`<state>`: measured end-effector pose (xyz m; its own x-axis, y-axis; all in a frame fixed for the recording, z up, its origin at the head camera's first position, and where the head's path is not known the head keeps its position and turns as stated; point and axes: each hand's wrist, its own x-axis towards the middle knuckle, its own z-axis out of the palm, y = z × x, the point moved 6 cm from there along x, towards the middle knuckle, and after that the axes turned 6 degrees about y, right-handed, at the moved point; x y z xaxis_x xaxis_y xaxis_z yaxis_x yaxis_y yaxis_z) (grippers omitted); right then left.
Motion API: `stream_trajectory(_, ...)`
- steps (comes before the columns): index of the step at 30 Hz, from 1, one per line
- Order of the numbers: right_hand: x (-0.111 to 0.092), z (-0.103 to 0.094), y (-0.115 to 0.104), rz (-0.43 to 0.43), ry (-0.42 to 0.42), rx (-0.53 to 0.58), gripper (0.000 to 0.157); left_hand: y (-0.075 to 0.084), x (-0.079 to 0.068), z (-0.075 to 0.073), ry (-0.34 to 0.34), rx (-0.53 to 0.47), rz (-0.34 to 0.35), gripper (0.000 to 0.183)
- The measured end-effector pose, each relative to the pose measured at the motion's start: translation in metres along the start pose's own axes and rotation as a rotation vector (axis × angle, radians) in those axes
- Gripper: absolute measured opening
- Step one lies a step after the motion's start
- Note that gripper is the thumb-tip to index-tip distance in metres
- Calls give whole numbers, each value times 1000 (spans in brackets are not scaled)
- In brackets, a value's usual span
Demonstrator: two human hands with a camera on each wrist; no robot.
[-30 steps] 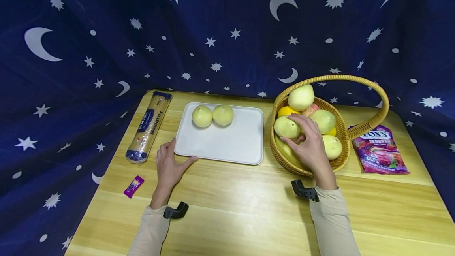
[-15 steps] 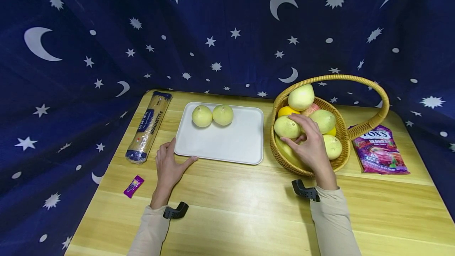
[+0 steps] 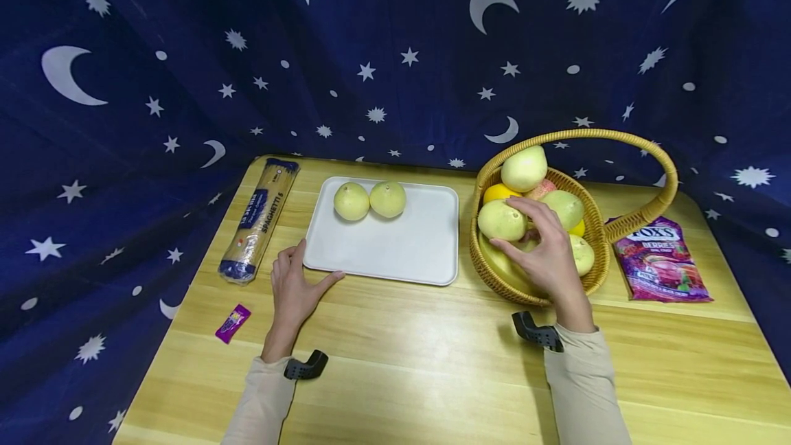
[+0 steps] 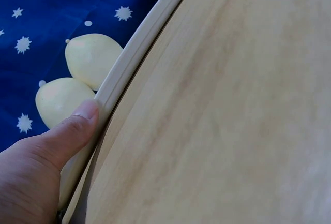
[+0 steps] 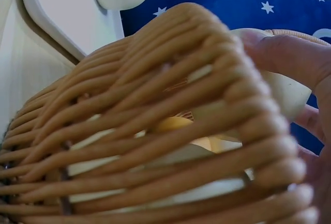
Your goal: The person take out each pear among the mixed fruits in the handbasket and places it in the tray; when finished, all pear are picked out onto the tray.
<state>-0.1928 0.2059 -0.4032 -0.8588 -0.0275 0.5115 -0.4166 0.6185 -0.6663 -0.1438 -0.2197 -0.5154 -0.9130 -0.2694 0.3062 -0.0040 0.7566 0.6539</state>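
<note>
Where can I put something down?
On the white tray, in front and to the right of the two pale green fruits. The wooden table is bare too, between the two sleeves. The basket is crowded, heaped with fruit.

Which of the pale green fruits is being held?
The right hand pinches the pale green fruit at the left side of the basket; the other fruits in it and the two fruits on the tray are not gripped.

The table (image 3: 420,356) bears tray (image 3: 383,242), basket (image 3: 487,276), spaghetti (image 3: 259,222) — plus bag (image 3: 662,266), sachet (image 3: 233,324).
</note>
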Motion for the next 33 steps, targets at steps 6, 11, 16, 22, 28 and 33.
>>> stream_trajectory(6,0,-1,-4,-8,-4,14,76,-2,-1,0,-6,1,-6,103)
stream_trajectory(11,0,-3,-10,-7,-9,19,76,-3,-1,1,-15,7,-14,104)
stream_trajectory(16,0,-5,-17,-5,-9,51,75,-4,0,1,-22,4,-22,105)
stream_trajectory(22,2,-9,-43,-44,-4,87,71,-4,1,2,-36,-2,-35,105)
stream_trajectory(28,3,-9,-69,-108,-10,110,66,-4,1,2,-38,1,-40,105)
stream_trajectory(33,2,-5,-76,-131,-17,125,66,-3,1,2,-32,3,-38,105)
